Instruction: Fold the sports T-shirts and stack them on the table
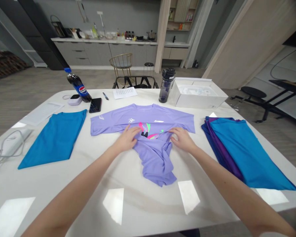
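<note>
A lavender T-shirt (145, 112) lies front side up on the white table, its sleeves spread to both sides and its collar at the far edge. Pink, green and black print shows at its chest. Below that, the lower part is bunched and twisted toward me. My left hand (127, 139) rests on the shirt's left side, fingers stretched out and apart over the cloth. On the other side, my right hand (183, 139) touches the fabric with its fingertips, thumb apart from the fingers.
A folded blue garment (55, 138) lies left; a stack of blue and purple garments (244, 148) lies right. Farther back stand a cola bottle (77, 86), phone (95, 105), pen (105, 96), paper (125, 92), dark tumbler (166, 86) and white box (199, 95). A power strip (13, 141) sits at far left.
</note>
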Tool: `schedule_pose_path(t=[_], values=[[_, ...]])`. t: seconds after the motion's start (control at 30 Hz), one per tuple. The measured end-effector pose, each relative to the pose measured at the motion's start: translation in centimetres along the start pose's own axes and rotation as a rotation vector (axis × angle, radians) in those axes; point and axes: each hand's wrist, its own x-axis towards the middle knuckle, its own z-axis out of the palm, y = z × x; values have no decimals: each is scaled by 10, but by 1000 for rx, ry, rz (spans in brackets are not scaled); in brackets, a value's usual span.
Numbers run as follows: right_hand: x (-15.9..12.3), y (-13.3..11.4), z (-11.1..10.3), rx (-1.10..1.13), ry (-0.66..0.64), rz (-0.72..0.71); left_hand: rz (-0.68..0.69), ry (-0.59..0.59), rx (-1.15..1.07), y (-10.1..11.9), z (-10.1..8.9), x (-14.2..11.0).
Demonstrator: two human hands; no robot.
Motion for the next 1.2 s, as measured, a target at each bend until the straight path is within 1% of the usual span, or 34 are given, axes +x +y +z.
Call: schedule_pose_path(t=[0.07,0.1,0.17,0.23,0.33,0.37,0.4,0.43,0.5,0.53,0.57,0.6,0.63,0.67,0.7,0.73,0.77,0.8,0.83,0.87,0.9,0.97,1.03,1.1,1.2], values=[[-5,-36,1,92,-100,-20,73,-51,-90,42,9,7],[-10,-51,1,127,-135,-23,96,-66,-116,58,14,10],[-21,-71,0,153,-164,-3,114,-67,-142,80,21,12],[-32,-81,-1,95,-154,82,119,-46,-162,91,26,12],[-48,-84,-2,-22,-125,289,118,-14,-197,99,25,9],[-52,-86,-4,-12,-126,322,108,1,-205,100,23,6],[-56,-89,-6,34,-127,322,92,22,-209,102,19,3],[-60,-95,-11,117,-122,294,72,48,-208,103,14,-1],[-70,-113,-23,353,-86,191,32,102,-233,103,2,-16],[-76,-125,-30,484,-70,137,14,119,-267,101,-6,-27],[-83,-138,-37,611,-85,81,-3,122,-311,98,-14,-40],[-90,-149,-44,722,-142,23,-18,106,-354,94,-23,-56],[-97,-160,-49,808,-228,-35,-31,74,-382,90,-31,-73],[-102,-167,-51,860,-312,-80,-43,29,-382,87,-38,-91],[-107,-172,-50,873,-361,-103,-49,-17,-349,85,-43,-108],[-110,-174,-47,847,-352,-100,-47,-55,-293,85,-47,-124],[-111,-173,-41,786,-286,-83,-35,-81,-226,87,-48,-138],[-111,-171,-33,703,-193,-64,-14,-93,-161,92,-46,-150],[-109,-168,-24,613,-109,-60,16,-97,-110,99,-43,-158],[-107,-166,-15,529,-64,-79,53,-101,-80,107,-37,-163],[-105,-164,-6,459,-62,-113,90,-112,-73,115,-30,-167],[-105,-163,5,351,-136,-175,145,-160,-111,128,-18,-170],[-111,-162,7,262,-199,-179,133,-206,-148,131,-10,-175],[-123,-154,-1,180,-232,-127,65,-237,-131,126,-12,-187],[-151,-133,-22,20,-303,27,-66,-286,-65,114,-27,-214]])
